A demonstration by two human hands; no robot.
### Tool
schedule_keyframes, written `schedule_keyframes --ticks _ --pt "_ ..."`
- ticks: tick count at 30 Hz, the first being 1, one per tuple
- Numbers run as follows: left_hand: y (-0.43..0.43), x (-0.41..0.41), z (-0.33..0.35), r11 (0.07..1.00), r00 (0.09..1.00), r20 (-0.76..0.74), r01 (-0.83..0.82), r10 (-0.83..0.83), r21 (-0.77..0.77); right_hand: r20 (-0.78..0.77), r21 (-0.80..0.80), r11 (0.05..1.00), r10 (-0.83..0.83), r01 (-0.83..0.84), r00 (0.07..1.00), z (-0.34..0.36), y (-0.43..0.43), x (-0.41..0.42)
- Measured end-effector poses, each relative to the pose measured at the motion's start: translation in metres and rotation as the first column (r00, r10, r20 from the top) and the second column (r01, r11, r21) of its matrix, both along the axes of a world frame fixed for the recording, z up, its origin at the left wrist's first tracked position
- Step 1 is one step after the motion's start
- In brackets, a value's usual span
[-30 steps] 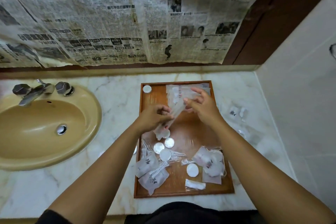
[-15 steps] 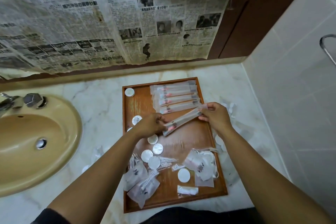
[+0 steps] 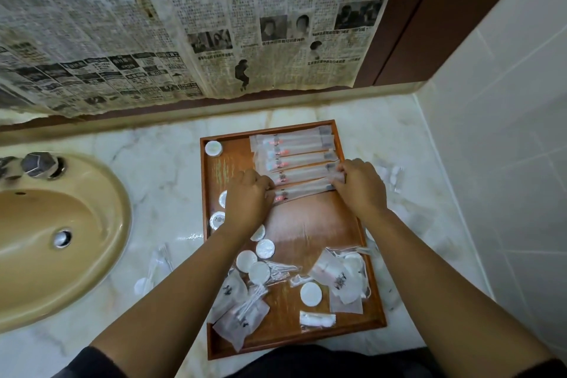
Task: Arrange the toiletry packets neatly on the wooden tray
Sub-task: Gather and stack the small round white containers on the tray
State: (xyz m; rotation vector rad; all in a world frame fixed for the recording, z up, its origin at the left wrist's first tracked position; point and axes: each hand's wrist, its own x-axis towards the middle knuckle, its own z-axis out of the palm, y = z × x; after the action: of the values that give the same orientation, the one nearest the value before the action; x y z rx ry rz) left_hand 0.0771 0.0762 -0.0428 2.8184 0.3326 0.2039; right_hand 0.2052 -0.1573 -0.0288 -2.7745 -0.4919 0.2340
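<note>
Packet (image 3: 303,190) lies pinched between left fingers (image 3: 266,185) and right fingers (image 3: 340,182).

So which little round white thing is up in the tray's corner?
The round white thing in the far left corner of the tray, beside the long packets; the others lie nearer the person.

Setting: bathroom. Evidence: an oval tan sink (image 3: 36,224) with a metal drain (image 3: 62,238) and a tap knob (image 3: 38,164), set into a pale marble counter (image 3: 159,163). White tiled wall (image 3: 506,163) on the right side. Sheets of newspaper (image 3: 153,24) cover the wall behind the counter. A wooden tray (image 3: 313,224) on the counter carries sealed toiletry packets (image 3: 294,156), bagged cotton swabs (image 3: 251,301) and round white discs (image 3: 310,294).
</note>
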Motion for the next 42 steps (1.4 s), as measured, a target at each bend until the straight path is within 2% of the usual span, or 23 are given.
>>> schedule_keyframes --ticks 3,5,8,11,14,18,21,24,29,37,42 --pt "-0.006 -0.003 -0.005 1.0 0.997 0.067 0.023 -0.023 -0.001 0.101 0.046 0.997 0.05 -0.055 0.994 -0.003 -0.003 -0.005" --pt "-0.011 -0.008 -0.01 0.994 0.99 0.092 0.103 -0.105 0.027 0.214 0.046 0.986 0.144 -0.157 0.966 -0.009 -0.007 -0.013" --pt "-0.022 -0.018 -0.019 0.963 0.969 -0.027 0.247 -0.246 0.11 0.285 -0.039 0.969 0.244 -0.243 0.927 -0.016 -0.009 -0.034" --pt "-0.028 -0.026 -0.029 0.93 0.942 -0.159 0.321 -0.295 0.179 0.222 -0.114 0.963 0.266 -0.246 0.938 -0.028 -0.011 -0.054" --pt "-0.021 -0.023 -0.032 0.939 0.956 -0.121 0.286 -0.266 0.193 0.194 -0.126 0.964 0.255 -0.234 0.947 -0.034 -0.014 -0.056" --pt "-0.017 -0.013 -0.02 0.986 0.992 -0.004 0.123 -0.123 0.115 0.245 -0.072 0.982 0.187 -0.174 0.951 -0.026 -0.01 -0.046" --pt "-0.013 -0.01 -0.014 0.995 1.0 -0.024 0.01 -0.008 0.095 0.254 -0.122 0.982 0.173 -0.145 0.952 -0.015 -0.005 -0.034" --pt "-0.01 -0.012 -0.013 0.995 0.998 -0.062 -0.026 0.032 0.098 0.197 -0.161 0.974 0.191 -0.16 0.962 -0.012 -0.002 -0.024" --pt "-0.01 -0.011 -0.013 0.994 0.999 -0.037 -0.009 0.013 0.108 0.223 -0.177 0.965 0.232 -0.195 0.947 -0.015 0.0 -0.014" --pt "-0.005 -0.007 -0.017 0.982 0.995 -0.023 0.099 -0.096 0.164 0.271 -0.226 0.973 0.115 -0.052 0.956 -0.023 0.003 -0.014" --pt "-0.003 -0.006 -0.021 0.975 0.99 0.024 0.133 -0.14 0.176 0.305 -0.239 0.97 0.128 -0.054 0.944 -0.021 0.002 -0.018"
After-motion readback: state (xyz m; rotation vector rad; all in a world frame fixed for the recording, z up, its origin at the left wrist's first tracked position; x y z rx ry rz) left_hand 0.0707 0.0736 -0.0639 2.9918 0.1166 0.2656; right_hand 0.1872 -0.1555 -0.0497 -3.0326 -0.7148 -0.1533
